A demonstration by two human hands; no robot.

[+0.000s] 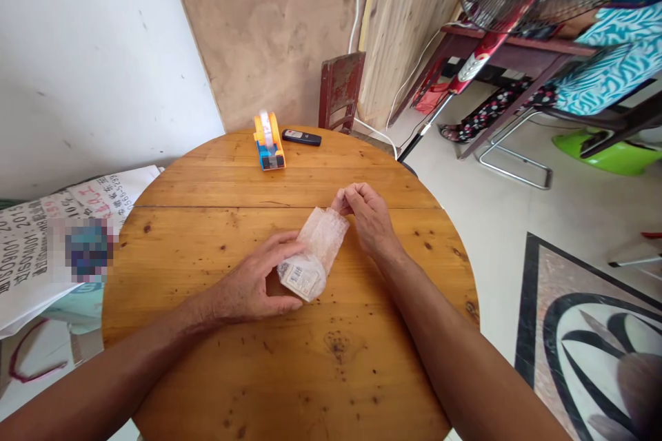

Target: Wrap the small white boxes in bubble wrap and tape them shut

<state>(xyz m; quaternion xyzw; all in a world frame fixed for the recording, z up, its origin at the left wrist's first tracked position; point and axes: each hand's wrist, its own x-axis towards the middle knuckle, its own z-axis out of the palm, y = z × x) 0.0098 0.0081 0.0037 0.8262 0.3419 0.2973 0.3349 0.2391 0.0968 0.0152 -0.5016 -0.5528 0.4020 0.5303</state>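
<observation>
A clear bubble wrap bag [325, 240] lies on the round wooden table [248, 365], with a small pale box [302, 278] bearing a barcode label inside its near end. My left hand [253, 280] reaches around that end from the left, fingers on the upper side and thumb by the lower corner. At the bag's far end, my right hand [369, 220] is closed in a pinch at the edge of the plastic. Its fingertips partly hide what they grip.
An orange and blue tape dispenser [269, 141] and a black handheld device [301, 137] stand near the table's far edge. Beyond are a wooden chair [341, 89] and a standing fan [480, 58]. A person in patterned clothes sits at a desk, right. Printed sacks [31, 248] lie left.
</observation>
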